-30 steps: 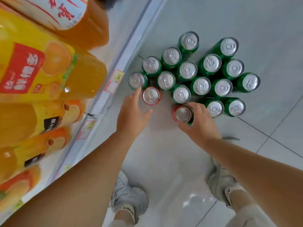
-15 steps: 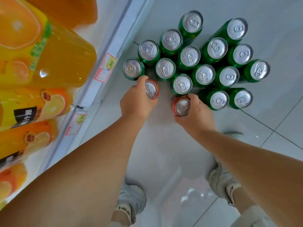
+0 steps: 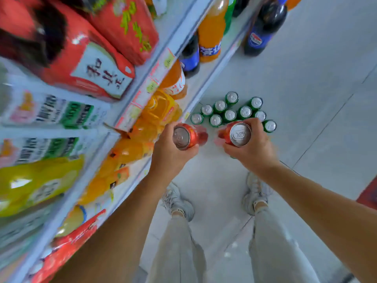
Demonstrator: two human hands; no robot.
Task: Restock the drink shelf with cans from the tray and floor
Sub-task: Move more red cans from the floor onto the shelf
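My left hand [image 3: 169, 152] grips a red can [image 3: 186, 136], held up in the air with its silver top facing me. A second red can [image 3: 237, 133] sits in my right hand [image 3: 253, 149], also lifted well above the floor. Below and beyond both hands, several green cans [image 3: 222, 113] stand upright in a cluster on the grey floor, close to the foot of the shelf unit [image 3: 142, 92]. Some of those cans are hidden behind my right hand.
The shelves on the left carry orange juice bottles [image 3: 142, 137], red cartons [image 3: 95, 64] and large soda bottles [image 3: 211, 31]. A dark cola bottle [image 3: 263, 29] stands on the floor further along. My two feet [image 3: 256, 193] are planted on the tiles beneath my hands.
Both hands closed on the red cans on the floor and lifted them up. I have risen from a crouch, so the green cans now look far smaller and more shelves show.
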